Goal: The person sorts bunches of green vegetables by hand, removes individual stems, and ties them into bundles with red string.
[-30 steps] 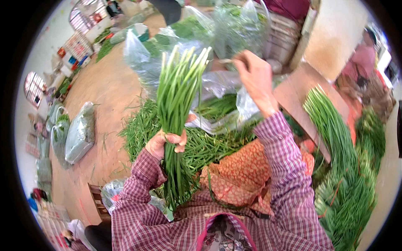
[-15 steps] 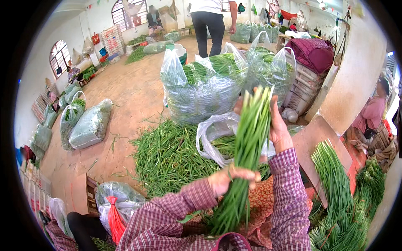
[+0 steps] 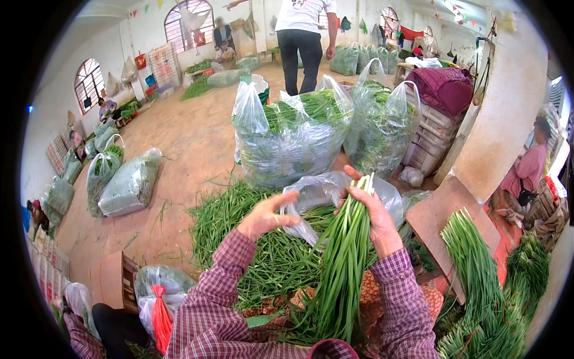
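A bunch of garlic chives (image 3: 344,263) hangs from my right hand (image 3: 376,215), which grips it near the pale stem ends; the green leaves trail down over my lap. My left hand (image 3: 266,216) is raised to the left of the bunch, fingers spread, holding nothing. Beneath it lies a heap of loose green leaves (image 3: 239,221) on the floor. Just beyond the bunch, an open clear plastic bag (image 3: 326,185) with greens in it sits by the heap.
Large filled plastic bags (image 3: 287,149) stand ahead. To my right, tidy chives (image 3: 472,257) rest against a tilted board (image 3: 445,209), near a pillar (image 3: 508,102). A red-tied bag (image 3: 160,317) is at lower left. A standing person (image 3: 302,48) and others are farther off.
My left hand has let go of the lower part of the bunch and moved up and left, opening. My right hand has lowered with the chives, now gripping their stem ends.
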The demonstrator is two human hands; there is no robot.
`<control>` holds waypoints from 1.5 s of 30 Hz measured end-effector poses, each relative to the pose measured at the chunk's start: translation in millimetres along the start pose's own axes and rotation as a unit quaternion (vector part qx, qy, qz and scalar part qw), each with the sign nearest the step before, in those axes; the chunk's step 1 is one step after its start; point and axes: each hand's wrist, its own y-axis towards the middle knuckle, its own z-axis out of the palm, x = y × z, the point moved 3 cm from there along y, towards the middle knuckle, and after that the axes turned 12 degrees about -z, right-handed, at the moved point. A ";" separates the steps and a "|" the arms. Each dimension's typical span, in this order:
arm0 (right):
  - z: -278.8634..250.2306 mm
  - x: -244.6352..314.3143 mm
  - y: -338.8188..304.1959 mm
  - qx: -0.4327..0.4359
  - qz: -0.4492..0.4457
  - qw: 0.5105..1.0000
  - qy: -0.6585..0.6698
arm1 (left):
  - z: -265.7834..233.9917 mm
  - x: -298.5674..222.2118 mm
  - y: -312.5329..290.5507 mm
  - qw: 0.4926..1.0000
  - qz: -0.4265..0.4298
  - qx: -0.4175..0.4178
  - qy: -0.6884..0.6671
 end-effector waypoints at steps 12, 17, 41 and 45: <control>18.1 -11.5 -0.7 0.003 0.012 0.997 -0.075 | -6.7 -74.5 -10.8 0.992 0.078 -0.029 -0.093; 42.8 -46.7 6.0 0.061 -0.024 0.992 -0.111 | 74.4 -66.5 -1.0 0.769 -0.002 0.261 -0.584; 68.0 0.5 6.5 0.334 -0.289 0.698 -0.564 | 87.4 -18.5 -7.5 0.833 -0.010 0.222 -0.506; 60.7 -2.5 8.3 0.390 -0.246 0.688 -0.561 | 93.8 -8.8 -1.4 0.825 -0.038 0.271 -0.494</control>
